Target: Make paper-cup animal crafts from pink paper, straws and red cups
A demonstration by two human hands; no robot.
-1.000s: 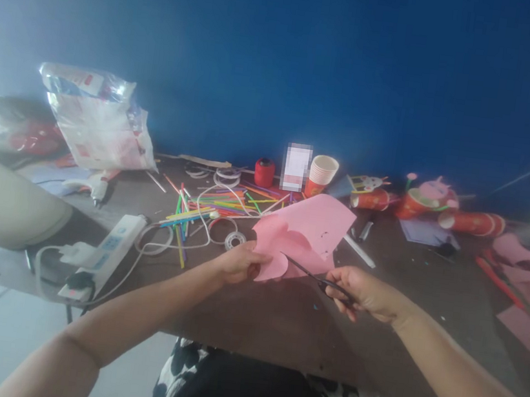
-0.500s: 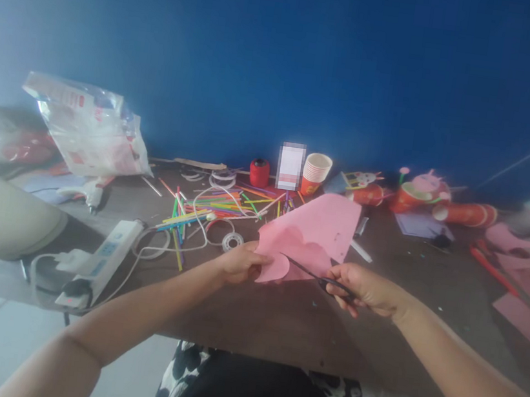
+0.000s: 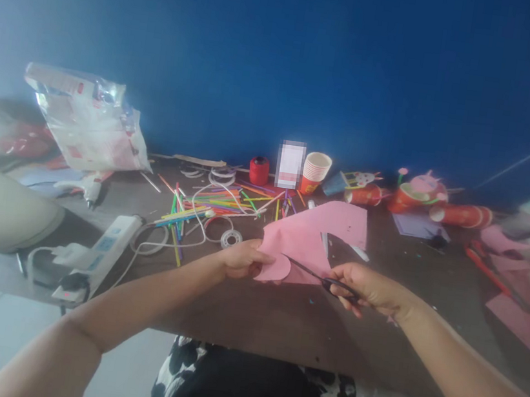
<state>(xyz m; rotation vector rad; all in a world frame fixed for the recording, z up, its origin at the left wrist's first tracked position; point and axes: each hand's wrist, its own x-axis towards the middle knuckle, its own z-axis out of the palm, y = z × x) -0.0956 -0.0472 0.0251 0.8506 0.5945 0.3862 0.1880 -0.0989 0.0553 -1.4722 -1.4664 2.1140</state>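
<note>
My left hand (image 3: pixel 243 259) pinches the lower left part of a sheet of pink paper (image 3: pixel 300 234), held above the brown table (image 3: pixel 259 318). The thumb lies over a rounded flap at the sheet's lower left. In my right hand (image 3: pixel 363 286) is a pair of black scissors (image 3: pixel 325 281), its fingers wrapped about the handles. The blades point left and lie across the paper, their tip beside the rounded flap's edge. A long arm of the sheet bends off to the upper right. My left fingertips are hidden behind the paper.
Colourful sticks (image 3: pixel 215 204), a tape roll (image 3: pixel 231 239) and a white cable lie beyond my left hand. A power strip (image 3: pixel 104 255) and glue gun (image 3: pixel 85 186) are at left. Paper cups (image 3: pixel 316 173) stand at the back. Red-handled scissors (image 3: pixel 494 271) and pink scraps (image 3: pixel 522 323) lie at right.
The upper part of the pink paper has swung right and dropped, and a gap now shows under its right arm. Both hands keep their grips, and the scissors have barely shifted.
</note>
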